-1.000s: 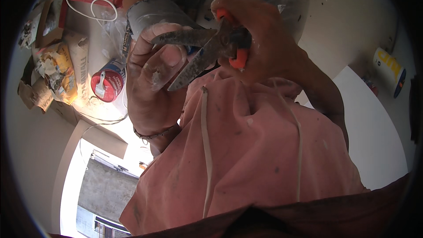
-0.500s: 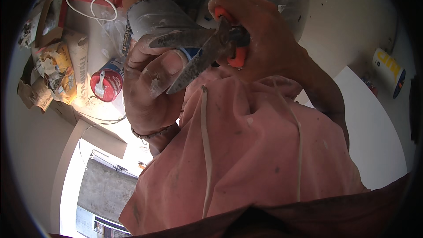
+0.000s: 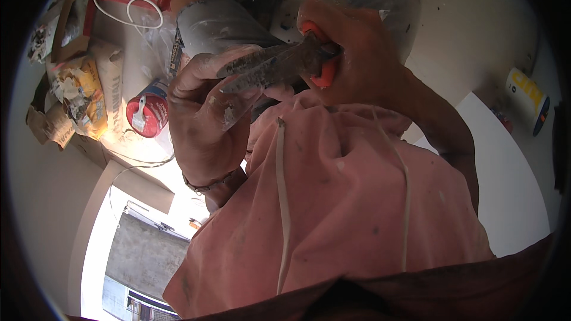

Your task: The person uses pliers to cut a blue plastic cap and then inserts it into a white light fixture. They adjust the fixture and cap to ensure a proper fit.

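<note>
Pointing l/ward out of the R hand [image 3: 364,50], the orange-handled snips [image 3: 276,66] had their long axis running roughly side to side: pivot at the R end, tips at the L & a bit lower in view, i.e. slightly twd the wearer's body. R grip was wrapped snugly round the handles [image 3: 325,74]. Blades stood only narrowly apart, a slim V w/ its mouth facing the L hand [image 3: 205,107]. So the L hand was nearest the tips, the R nearest the pivot.

L grip was part-curled, thumb on the body side, index on the far side, blades crossing in front of the fingertips as seen from the head cam. Couldn't tell if it had hold of anything, b/c the metal hid that gap; contact betw. blade & skin was unclear too.

No surface bore the snips: they were held in mid-air, just past the top edge of the pink drawstring garment [image 3: 357,184], w/ a grey trouser leg [image 3: 229,27] beyond the blades. Off to the L, apart from both hands: a red-topped paint tub [image 3: 156,117] w/ a paintbrush [image 3: 139,117] across its top.
</note>
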### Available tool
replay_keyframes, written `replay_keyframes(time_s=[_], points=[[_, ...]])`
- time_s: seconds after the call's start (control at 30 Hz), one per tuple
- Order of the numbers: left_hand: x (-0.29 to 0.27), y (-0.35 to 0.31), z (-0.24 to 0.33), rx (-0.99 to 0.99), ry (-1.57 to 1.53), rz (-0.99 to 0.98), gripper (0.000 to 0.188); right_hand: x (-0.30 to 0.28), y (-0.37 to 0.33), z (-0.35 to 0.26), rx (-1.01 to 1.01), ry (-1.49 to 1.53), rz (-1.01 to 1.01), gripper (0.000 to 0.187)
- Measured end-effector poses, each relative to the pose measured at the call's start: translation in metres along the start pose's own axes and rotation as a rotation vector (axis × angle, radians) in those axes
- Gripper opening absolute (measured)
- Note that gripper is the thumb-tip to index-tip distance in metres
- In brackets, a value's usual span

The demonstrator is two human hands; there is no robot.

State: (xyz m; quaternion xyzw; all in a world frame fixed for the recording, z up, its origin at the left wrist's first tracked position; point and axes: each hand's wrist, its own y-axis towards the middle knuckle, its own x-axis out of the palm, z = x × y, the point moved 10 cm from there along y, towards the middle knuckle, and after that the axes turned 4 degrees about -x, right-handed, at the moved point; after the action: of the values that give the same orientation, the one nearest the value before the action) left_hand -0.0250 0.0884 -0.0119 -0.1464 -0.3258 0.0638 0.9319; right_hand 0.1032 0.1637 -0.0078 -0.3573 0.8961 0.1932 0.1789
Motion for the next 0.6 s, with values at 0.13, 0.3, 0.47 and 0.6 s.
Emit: replay_keyframes(time_s=[0.13, 0.3, 0.47, 0.6], points=[[0.001, 0.008, 0.01, 0.135, -0.106, 0.05, 0.036, 0.047, -0.025, 0.039, 0.651, 0.983, -0.158, 0.028], [0.004, 0.009, 0.02, 0.199, -0.024, 0.086, 0.036, 0.023, -0.013, 0.045, 0.528, 0.786, -0.003, 0.028], [0.017, 0.014, 0.019, 0.219, -0.059, -0.083, 0.036, 0.006, -0.01, 0.031, 0.397, 0.61, 0.071, 0.032], [0.013, 0.016, 0.02, 0.257, -0.089, -0.026, 0.033, -0.001, -0.01, 0.02, 0.352, 0.547, 0.096, 0.037]])
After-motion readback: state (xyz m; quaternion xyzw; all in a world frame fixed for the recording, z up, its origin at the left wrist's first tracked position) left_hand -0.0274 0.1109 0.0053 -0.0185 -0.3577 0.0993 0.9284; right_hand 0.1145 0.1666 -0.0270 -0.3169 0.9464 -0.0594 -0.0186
